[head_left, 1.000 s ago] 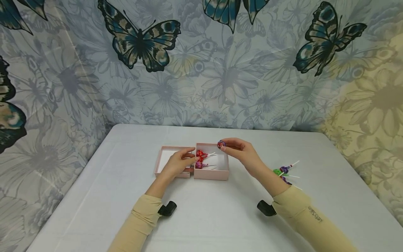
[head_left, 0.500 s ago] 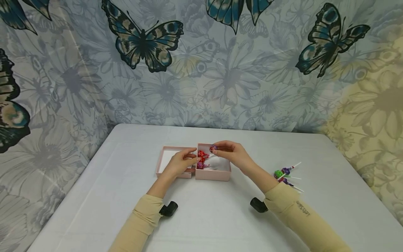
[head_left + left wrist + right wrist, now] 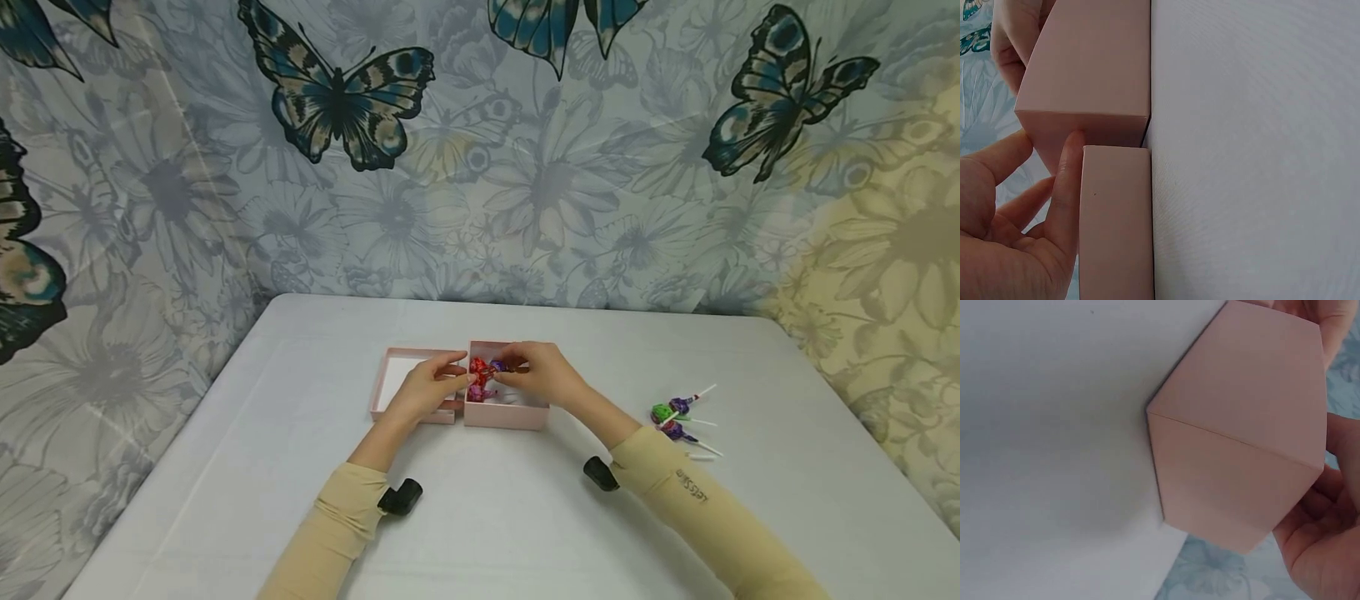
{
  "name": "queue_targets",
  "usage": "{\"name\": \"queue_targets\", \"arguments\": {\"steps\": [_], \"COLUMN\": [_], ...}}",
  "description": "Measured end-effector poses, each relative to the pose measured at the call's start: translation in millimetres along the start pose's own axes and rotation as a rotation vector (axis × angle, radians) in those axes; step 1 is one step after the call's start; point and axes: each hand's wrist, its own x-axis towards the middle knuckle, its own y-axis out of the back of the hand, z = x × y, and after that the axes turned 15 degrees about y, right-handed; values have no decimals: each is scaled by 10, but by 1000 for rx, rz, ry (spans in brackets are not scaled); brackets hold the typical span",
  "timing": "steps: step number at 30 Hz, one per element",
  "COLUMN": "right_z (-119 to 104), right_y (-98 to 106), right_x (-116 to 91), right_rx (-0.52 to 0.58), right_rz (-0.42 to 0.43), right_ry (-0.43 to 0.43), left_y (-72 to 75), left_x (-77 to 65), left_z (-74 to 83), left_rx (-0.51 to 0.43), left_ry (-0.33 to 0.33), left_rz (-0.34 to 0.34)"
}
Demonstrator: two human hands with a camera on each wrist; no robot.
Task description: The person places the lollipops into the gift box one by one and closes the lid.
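Purple lollipop (image 3: 497,366) in/just above pink box (image 3: 506,417), pinched btwn R hand (image 3: 546,372) fingers; L hand (image 3: 426,388) w/ fingers apart, touching box.

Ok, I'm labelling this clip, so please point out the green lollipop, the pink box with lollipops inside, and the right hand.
Green lollipop (image 3: 662,412): head view, on its wrapped top.
Pink box (image 3: 506,418): head view, on its near wall.
Right hand (image 3: 547,371): head view, on its back.

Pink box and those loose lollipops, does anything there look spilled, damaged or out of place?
Nothing really stands out: the pink box looks undented where visible. The loose lollipops to its right lie clustered, pointing different ways, slightly untidy but not odd.
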Motion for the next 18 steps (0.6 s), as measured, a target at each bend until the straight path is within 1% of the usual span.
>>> {"name": "queue_targets", "arguments": {"steps": [3,6,9,18], "right_z": [-2,2,11,38], "right_y": [-41,-74,-94,-129], "right_x": [45,83,102,156], "right_rx": [-88,-163,-211,-275], "right_rz": [-78,-132,-157,-209], "right_ry": [46,67,63,46], "left_y": [-5,-5,-8,-1], "left_x": [2,10,17,-3], "left_z": [-9,-16,-20,-1], "left_rx": [-7,-9,-4,-4], "left_ry": [-9,-12,-13,-10], "left_rz": [0,-5,-7,-1]}}
